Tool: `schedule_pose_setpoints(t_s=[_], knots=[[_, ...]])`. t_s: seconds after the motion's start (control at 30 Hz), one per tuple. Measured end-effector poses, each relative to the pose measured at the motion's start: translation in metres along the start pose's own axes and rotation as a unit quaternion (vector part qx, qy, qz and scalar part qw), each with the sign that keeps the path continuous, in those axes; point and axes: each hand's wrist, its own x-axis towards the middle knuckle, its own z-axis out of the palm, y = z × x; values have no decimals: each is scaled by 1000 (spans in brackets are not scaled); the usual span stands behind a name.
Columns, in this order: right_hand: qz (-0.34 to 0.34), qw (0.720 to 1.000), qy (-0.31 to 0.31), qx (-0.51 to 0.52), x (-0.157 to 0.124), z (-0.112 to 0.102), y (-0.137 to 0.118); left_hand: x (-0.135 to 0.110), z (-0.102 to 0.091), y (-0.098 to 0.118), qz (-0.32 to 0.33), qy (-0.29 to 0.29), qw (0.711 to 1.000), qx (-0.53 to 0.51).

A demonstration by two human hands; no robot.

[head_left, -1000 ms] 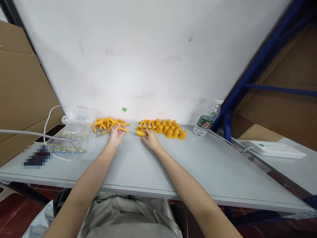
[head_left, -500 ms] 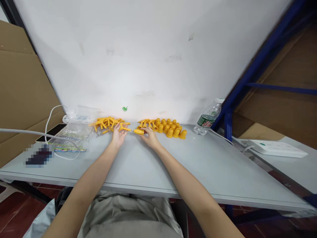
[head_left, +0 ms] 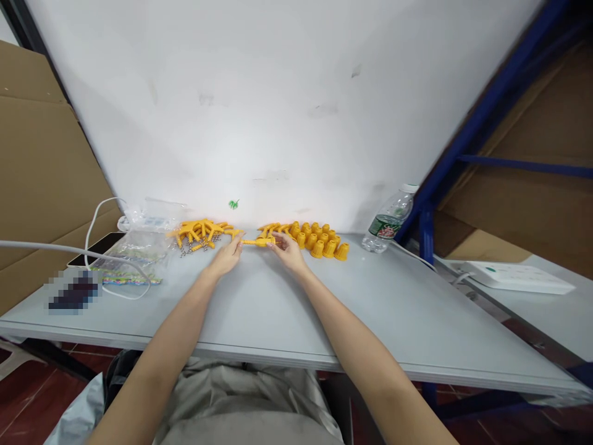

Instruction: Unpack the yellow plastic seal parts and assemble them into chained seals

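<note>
My left hand (head_left: 228, 258) and my right hand (head_left: 290, 252) meet at the far middle of the grey table (head_left: 287, 321), both pinched on one yellow plastic piece (head_left: 257, 242) held level between them. To the left lies a heap of yellow Y-shaped pieces with small metal chains (head_left: 200, 233). To the right stand several yellow cone-shaped caps (head_left: 322, 242) in rows, with a few longer yellow pieces (head_left: 272, 231) beside them.
Clear plastic bags (head_left: 139, 247), a phone (head_left: 95, 248) and a white cable (head_left: 99, 213) lie at the left. A water bottle (head_left: 388, 219) stands at the right by a blue rack post (head_left: 426, 228). A white power strip (head_left: 514, 278) lies far right. Cardboard leans at both sides.
Both hands have shifted slightly right and away from me, carrying the yellow piece toward the caps. My left hand has left the Y-shaped heap and closed in on the piece.
</note>
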Motion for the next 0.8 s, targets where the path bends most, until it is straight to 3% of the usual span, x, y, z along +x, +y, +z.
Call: schedule_pose_setpoints(t_s=[0.1,0.33,0.5,0.8], knots=[[15,999,-2,30,0,-2,-3,-1,-1,1,32,-17,996,83],[19,992,-87,88,-4,-16,-22,2,-4,-2,102,-45,966,233],[32,995,-85,48,-8,-22,-32,-1,-5,3,112,-57,973,194],[106,993,-30,44,-11,-13,-43,-5,3,11,75,-59,988,121]])
